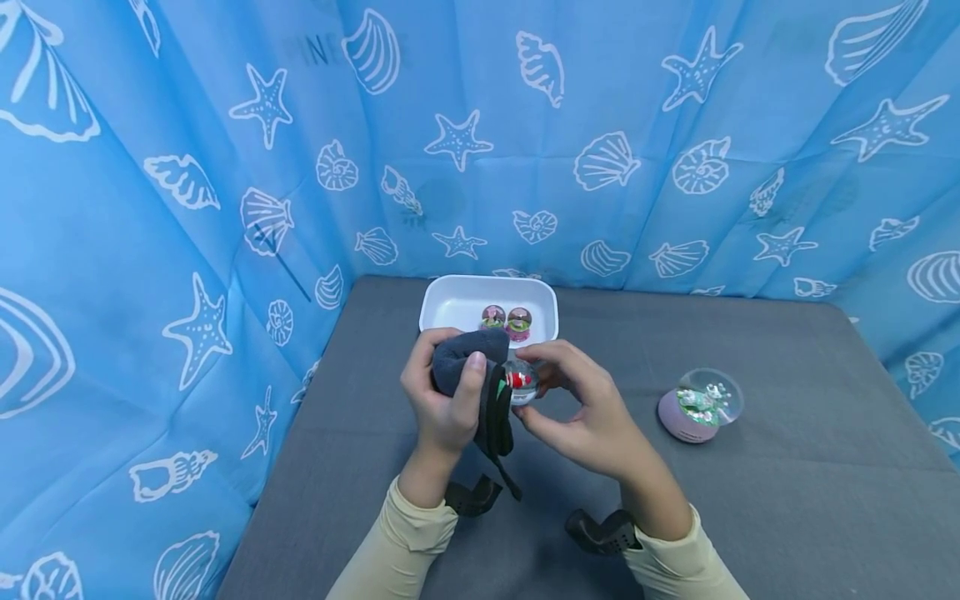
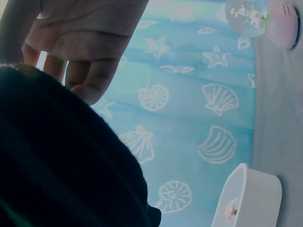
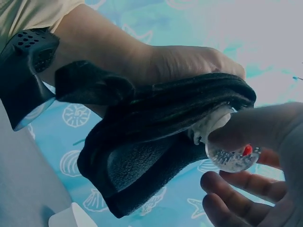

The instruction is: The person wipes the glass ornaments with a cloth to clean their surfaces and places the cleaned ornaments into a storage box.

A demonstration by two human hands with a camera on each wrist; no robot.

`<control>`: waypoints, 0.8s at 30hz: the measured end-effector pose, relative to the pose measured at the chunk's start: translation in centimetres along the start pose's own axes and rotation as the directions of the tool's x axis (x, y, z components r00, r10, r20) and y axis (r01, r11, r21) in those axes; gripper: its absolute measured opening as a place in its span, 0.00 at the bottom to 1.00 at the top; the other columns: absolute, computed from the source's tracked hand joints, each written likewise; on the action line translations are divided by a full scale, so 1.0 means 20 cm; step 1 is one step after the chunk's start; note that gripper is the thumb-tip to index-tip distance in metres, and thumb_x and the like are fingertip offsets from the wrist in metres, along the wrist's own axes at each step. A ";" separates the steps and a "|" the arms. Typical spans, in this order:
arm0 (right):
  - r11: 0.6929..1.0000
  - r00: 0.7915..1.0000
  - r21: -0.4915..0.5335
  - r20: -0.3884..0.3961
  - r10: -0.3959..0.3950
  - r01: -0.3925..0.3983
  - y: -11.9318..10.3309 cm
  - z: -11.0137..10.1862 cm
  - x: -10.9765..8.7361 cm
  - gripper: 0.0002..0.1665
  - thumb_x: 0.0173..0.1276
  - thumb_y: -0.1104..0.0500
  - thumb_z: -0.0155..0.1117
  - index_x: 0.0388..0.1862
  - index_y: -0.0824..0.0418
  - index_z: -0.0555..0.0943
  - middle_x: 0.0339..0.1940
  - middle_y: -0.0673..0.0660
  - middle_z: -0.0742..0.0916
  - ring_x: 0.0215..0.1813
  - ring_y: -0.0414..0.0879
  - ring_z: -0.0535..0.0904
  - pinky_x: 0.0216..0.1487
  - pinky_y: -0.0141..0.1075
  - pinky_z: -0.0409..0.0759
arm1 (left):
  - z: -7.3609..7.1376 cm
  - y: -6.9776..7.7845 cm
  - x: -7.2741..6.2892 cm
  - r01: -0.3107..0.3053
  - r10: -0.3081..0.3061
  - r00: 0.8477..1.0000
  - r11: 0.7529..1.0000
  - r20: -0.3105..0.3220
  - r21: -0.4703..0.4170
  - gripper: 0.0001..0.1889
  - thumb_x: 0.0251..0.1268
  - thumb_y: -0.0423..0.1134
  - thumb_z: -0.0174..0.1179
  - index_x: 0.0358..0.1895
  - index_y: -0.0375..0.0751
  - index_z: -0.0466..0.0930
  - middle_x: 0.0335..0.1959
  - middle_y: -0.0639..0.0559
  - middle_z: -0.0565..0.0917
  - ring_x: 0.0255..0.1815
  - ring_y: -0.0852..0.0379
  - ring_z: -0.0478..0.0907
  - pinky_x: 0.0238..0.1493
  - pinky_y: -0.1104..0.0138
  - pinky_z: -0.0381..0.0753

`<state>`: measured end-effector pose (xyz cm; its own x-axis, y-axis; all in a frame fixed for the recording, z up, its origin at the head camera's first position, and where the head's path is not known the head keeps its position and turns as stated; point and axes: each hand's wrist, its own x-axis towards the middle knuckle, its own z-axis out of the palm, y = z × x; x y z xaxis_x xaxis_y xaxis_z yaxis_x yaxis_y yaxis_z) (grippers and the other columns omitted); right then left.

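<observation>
My left hand [image 1: 442, 408] grips a thick dark blue-grey fleece cloth [image 1: 459, 354], thumb on its near side; a strap-like strip hangs below. In the right wrist view the cloth [image 3: 142, 142] bulges out in folds with a hollow between them. A small clear snow globe [image 1: 522, 385] with a red-and-white figure inside sits against the cloth's right edge. Thumb and fingers of my right hand [image 1: 588, 408] pinch it. The globe [image 3: 232, 161] is partly hidden by the right thumb. In the left wrist view the cloth [image 2: 71, 156] hides the left fingers.
Behind the hands stands a white tray [image 1: 457, 312] holding two small snow globes [image 1: 518, 323] with pink bases. A larger snow globe [image 1: 701, 406] on a pinkish-purple base stands to the right on the grey table [image 1: 787, 500]. A blue shell-patterned curtain [image 1: 480, 200] hangs around the table.
</observation>
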<state>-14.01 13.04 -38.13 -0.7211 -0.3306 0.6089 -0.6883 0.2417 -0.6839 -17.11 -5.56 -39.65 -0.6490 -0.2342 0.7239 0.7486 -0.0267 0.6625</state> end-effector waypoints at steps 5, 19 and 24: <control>0.999 0.999 0.024 0.013 0.031 -0.031 -0.01 -0.02 -0.01 0.35 0.59 0.72 0.75 0.66 0.61 0.80 0.54 0.57 0.86 0.44 0.44 0.84 0.46 0.35 0.87 | 0.00 0.00 -0.01 0.008 -0.008 1.000 1.000 -0.003 0.011 0.20 0.65 0.47 0.64 0.42 0.28 0.80 0.32 0.38 0.82 0.32 0.52 0.81 0.34 0.64 0.84; 0.985 0.984 0.052 0.067 0.164 -0.167 0.00 -0.03 -0.01 0.21 0.75 0.68 0.65 0.64 0.58 0.81 0.40 0.52 0.90 0.39 0.42 0.87 0.44 0.36 0.88 | 0.01 0.00 -0.01 -0.013 0.013 1.000 1.000 -0.011 0.007 0.18 0.65 0.45 0.64 0.41 0.28 0.80 0.31 0.38 0.82 0.30 0.53 0.80 0.33 0.64 0.83; 0.987 0.986 0.050 0.064 0.152 -0.156 -0.01 -0.04 -0.01 0.22 0.72 0.69 0.69 0.63 0.58 0.82 0.44 0.52 0.90 0.44 0.42 0.88 0.45 0.36 0.88 | 0.01 0.00 -0.01 -0.015 0.015 1.000 1.000 -0.011 0.006 0.17 0.64 0.43 0.63 0.41 0.28 0.80 0.31 0.38 0.82 0.30 0.53 0.80 0.33 0.65 0.83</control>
<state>-13.79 13.76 -37.86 -0.8109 -0.3478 0.4706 -0.5630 0.2443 -0.7895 -17.03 -5.33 -39.70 -0.6358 -0.2455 0.7318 0.7576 -0.0168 0.6525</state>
